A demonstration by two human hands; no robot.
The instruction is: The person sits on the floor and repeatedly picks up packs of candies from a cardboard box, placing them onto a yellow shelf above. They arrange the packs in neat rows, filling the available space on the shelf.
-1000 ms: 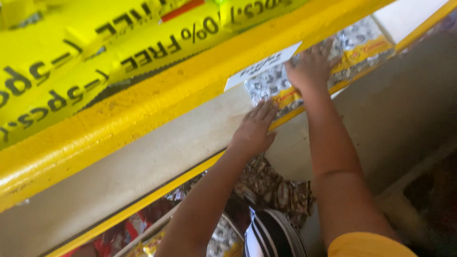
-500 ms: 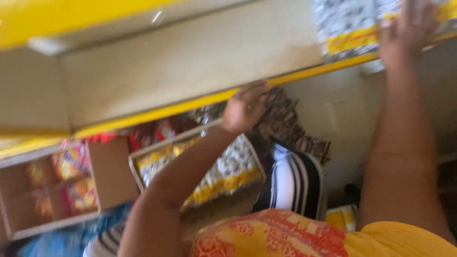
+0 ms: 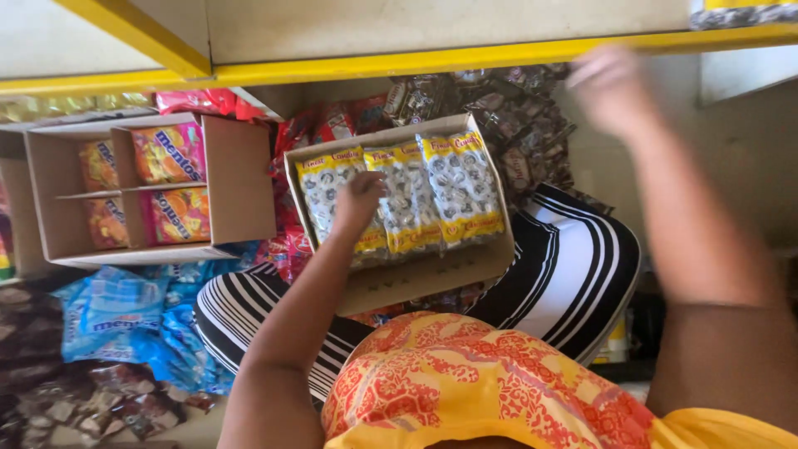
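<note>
Bright, even daylight, no hard shadows; light seems to fall from the right, where the pale wall (image 3: 740, 166) looks washed out. Right hand (image 3: 611, 87) heavily motion-blurred, its fingers smeared; left hand (image 3: 359, 199) only slightly soft. Candy bags in the cardboard box (image 3: 416, 278) fairly sharp with mild sheen; dark wrappers (image 3: 108, 407) at near left dim and soft.

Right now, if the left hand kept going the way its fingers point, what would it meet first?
The left hand is already at the leftmost candy bag in the cardboard box. It would probably press into that bag first, though depth is unclear.
</note>
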